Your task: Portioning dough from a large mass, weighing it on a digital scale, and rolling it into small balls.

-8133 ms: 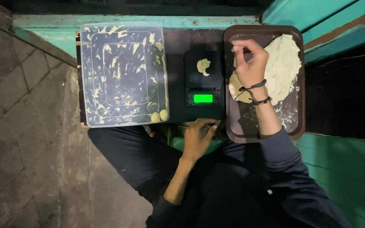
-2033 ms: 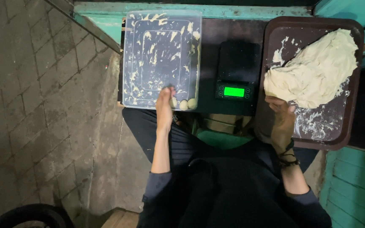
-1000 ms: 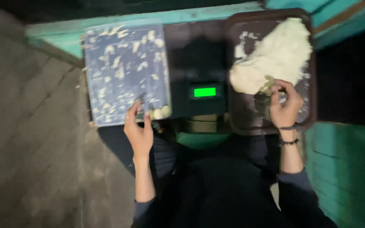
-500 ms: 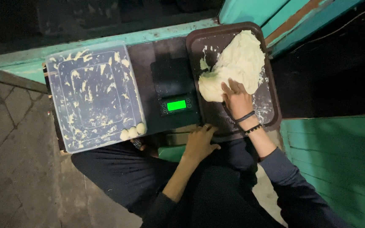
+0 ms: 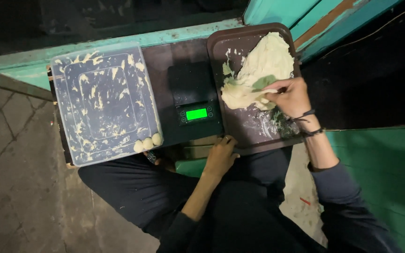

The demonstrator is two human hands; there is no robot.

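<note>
Clear plastic lid [image 5: 104, 100] at left keeps three dough balls [image 5: 147, 142] (near corner). Your left hand [image 5: 221, 157], loosely curled and empty, stays at the tray [image 5: 254, 136] edge; your right hand [image 5: 290, 97] now pinches the dough mass [image 5: 258, 70], pulling a piece.

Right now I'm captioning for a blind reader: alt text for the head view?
The right hand pulls at a dough mass on a brown tray; the left hand rests near a black scale.

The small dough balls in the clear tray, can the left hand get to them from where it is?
Probably yes. The left hand rests by the brown tray, with nothing between it and the dough balls.
</note>
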